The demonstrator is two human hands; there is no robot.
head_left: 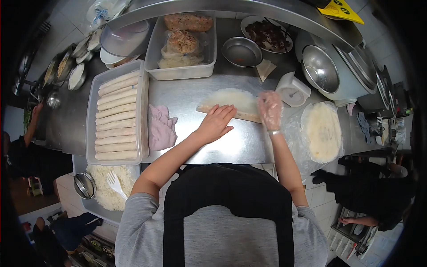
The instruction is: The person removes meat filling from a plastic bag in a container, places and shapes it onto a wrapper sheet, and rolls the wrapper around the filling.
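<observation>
A thin, round, pale wrapper (231, 96) lies on the steel worktop, its near edge folded over a strip of filling. My bare left hand (218, 122) rests on the folded edge, fingers stretched out and lying flat. At the wrapper's right end is my right hand (270, 111), in a clear plastic glove; blur and the glove hide how its fingers are set. A stack of round wrappers (321, 132) lies on plastic film to the right. On the left, a clear plastic container (144, 111) holds several long, pale rolls (116, 115).
A pink cloth (162, 127) lies beside the rolls. Behind stand a tub (180, 74) of bagged filling, a metal bowl (242, 52) and a white kitchen scale (293, 90). A shelf (249, 6) overhangs the back. Other people stand left and right.
</observation>
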